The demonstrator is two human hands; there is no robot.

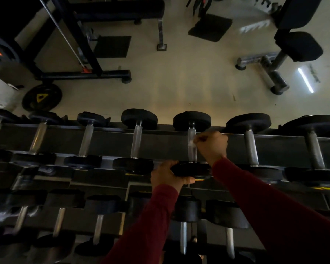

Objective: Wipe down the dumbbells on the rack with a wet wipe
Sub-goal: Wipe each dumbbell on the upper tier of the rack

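Note:
A black dumbbell (191, 121) with a steel handle lies across the top tier of the dark rack (107, 140), fifth from the left. My left hand (168, 176) grips its near head from the left side. My right hand (211, 143) is curled at the right side of the handle, fingers pinched together against the steel. A pale wet wipe (192, 143) seems to lie against the handle under those fingertips, though dim light makes it hard to tell. Both arms wear dark red sleeves.
More dumbbells line the top tier on both sides (139, 119) (248, 122), and a lower tier (101, 225) holds others. Beyond the rack lie a pale floor, a weight plate (42, 97), a bench frame (84, 73) and a seat (297, 46).

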